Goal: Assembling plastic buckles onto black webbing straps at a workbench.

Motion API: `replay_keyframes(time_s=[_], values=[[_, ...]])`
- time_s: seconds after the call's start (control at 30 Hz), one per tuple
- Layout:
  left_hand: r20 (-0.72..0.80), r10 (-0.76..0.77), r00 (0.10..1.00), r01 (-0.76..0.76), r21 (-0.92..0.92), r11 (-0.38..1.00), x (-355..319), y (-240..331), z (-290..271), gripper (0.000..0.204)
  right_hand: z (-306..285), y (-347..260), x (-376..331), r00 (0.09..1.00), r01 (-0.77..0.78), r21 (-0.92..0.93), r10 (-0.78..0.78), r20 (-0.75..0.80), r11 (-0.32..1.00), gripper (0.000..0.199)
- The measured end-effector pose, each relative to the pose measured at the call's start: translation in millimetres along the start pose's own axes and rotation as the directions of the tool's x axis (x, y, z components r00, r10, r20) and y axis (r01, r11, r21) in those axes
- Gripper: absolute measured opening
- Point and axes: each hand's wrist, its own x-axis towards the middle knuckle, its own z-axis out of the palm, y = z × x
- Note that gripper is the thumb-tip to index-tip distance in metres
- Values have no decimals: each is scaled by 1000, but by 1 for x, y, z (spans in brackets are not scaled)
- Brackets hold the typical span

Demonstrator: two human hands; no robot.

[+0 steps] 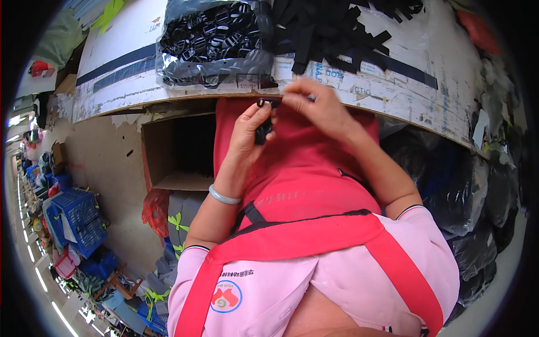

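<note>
Both hands (283, 112) pinch black strap (263, 130), hanging vertical.

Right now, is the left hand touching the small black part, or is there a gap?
Touching. The head view shows the left hand with its fingers closed around the small black part, no gap visible; the right hand pinches near its top.

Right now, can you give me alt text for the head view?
Both hands work a small black plastic buckle with a black strap at a worktable edge: left hand grips it, right hand pinches above. A clear bag of black buckles and loose black straps lie on the table.
</note>
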Motion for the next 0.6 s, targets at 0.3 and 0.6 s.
replay_keyframes(time_s=[0.3,0.6], values=[[177,-199,964,236,-221,946,2,-4,-10,20,-66,69,69,886,76,-855,-429,-179,513,32],[113,-239,964,258,-198,946,-5,-14,-37,22,-45,43,19,901,85,-815,-393,-183,574,40]])
